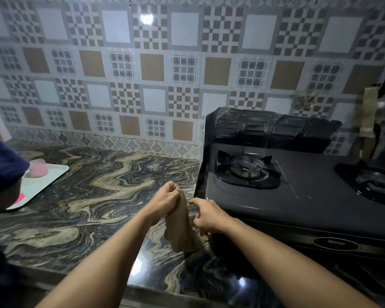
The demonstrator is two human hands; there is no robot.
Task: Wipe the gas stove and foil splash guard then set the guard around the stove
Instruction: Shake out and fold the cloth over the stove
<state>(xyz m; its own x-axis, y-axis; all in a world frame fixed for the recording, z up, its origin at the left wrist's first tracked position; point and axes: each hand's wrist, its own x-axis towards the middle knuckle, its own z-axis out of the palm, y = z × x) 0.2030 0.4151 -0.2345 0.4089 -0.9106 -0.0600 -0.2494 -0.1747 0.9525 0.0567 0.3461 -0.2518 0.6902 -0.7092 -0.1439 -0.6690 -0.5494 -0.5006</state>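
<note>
- Your left hand (165, 197) pinches the top edge of a tan, limp cleaning cloth (182, 227), fingers curled tight around the fabric, so the cloth hangs down to the swirled black-and-beige marble counter (93, 196).
- Your right hand (206, 215) is just right of the cloth with its fingers bent and touching the fabric; you cannot tell whether it really grips it.
- The dark grey two-burner gas stove (298, 196) sits on the counter right of both hands, its near-left corner close to your right hand.
- The dark, crinkled foil splash guard (271, 127) stands upright along the stove's far edge against the patterned tile wall (120, 74).
- Far left, a white tray (42, 185) carries a pink cup (38, 167).
</note>
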